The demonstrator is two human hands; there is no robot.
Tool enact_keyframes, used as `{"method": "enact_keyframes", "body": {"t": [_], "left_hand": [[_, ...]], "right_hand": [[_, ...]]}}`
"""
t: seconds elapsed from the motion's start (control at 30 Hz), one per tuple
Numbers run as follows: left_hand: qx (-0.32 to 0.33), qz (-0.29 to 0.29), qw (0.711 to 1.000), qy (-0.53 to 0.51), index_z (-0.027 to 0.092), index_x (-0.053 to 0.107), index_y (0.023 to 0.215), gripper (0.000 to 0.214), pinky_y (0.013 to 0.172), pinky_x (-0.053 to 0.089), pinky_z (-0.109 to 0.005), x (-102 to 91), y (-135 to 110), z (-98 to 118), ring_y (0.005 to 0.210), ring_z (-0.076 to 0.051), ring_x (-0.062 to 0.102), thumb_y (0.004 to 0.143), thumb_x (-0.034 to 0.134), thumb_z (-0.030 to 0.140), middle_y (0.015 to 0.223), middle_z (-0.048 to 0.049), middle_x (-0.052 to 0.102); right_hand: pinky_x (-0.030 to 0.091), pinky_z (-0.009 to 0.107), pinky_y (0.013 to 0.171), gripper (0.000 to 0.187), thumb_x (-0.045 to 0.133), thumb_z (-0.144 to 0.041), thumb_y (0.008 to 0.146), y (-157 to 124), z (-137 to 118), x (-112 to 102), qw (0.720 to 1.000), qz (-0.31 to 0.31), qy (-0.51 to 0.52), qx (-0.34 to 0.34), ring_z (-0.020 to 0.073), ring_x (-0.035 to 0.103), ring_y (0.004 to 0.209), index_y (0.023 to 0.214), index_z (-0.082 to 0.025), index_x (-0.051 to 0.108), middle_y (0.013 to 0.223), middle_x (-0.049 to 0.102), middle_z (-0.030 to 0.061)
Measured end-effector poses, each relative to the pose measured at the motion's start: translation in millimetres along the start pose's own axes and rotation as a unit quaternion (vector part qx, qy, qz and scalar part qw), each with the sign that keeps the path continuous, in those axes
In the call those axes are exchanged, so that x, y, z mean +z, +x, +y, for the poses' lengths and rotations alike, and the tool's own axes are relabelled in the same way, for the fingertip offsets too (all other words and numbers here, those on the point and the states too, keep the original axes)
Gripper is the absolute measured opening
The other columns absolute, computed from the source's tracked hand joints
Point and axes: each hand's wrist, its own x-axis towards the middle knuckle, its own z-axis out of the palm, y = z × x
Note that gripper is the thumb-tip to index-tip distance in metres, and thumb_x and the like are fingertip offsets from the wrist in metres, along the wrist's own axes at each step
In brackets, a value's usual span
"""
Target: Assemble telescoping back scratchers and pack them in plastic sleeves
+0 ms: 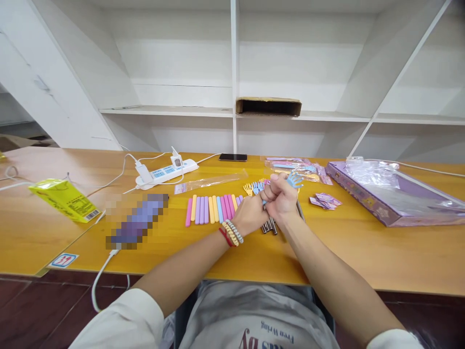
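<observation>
My right hand (282, 198) is closed in a fist around a thin stick whose blue hand-shaped head (295, 180) pokes out above my thumb. My left hand (250, 213), with bead bracelets on the wrist, is closed too and pressed against the right one, gripping the same stick lower down. Dark metal rods (271, 226) lie on the wooden table (181, 252) just under my hands. A row of pink, purple, yellow and blue handle sleeves (212, 209) lies to the left. Small yellow and blue hand-shaped heads (253, 188) sit behind my knuckles.
A purple box with clear wrap (390, 194) stands at the right, small purple packets (325, 200) beside it. A white power strip (167, 172), a phone (233, 157), bagged sticks (294, 167), a yellow carton (65, 198) and a blurred purple object (137, 220) lie on the table. White shelves rise behind.
</observation>
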Motion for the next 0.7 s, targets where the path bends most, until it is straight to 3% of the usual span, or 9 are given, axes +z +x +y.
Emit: {"method": "enact_keyframes", "body": {"t": [0.1,0.37,0.7], "left_hand": [[0.025,-0.003,0.999,-0.033,0.017,0.061,0.075,0.013,0.058,0.04,-0.028,-1.5,1,3,0.069,-0.022,0.063,0.076,0.049,0.02,0.075,-0.0087,0.068],[0.093,-0.001,0.986,-0.141,0.016,0.057,0.071,0.006,0.056,0.039,-0.023,-9.2,-2,14,0.061,-0.014,0.056,0.071,0.051,0.016,0.065,-0.0018,0.062],[0.085,-0.043,0.991,-0.093,0.018,0.045,0.057,0.024,0.051,0.032,-0.022,-17.1,-2,18,0.051,-0.01,0.041,0.079,0.044,0.028,0.052,0.0025,0.045]], "right_hand": [[0.014,0.019,0.033,0.053,0.07,-0.021,0.061,-8,-2,9,0.999,0.008,-0.049,-0.023,0.0023,0.013,0.032,0.058,-0.019,0.017,0.041,0.015,-0.0122],[0.02,0.018,0.032,0.048,0.072,-0.021,0.063,-22,-20,12,0.985,-0.005,-0.138,-0.105,0.0023,0.021,0.032,0.06,-0.021,0.024,0.041,0.021,-0.0124],[0.014,0.017,0.032,0.048,0.067,-0.012,0.063,-25,-51,18,0.984,-0.033,-0.098,-0.144,0.0015,0.013,0.033,0.057,-0.019,0.019,0.046,0.011,-0.0095]]}}
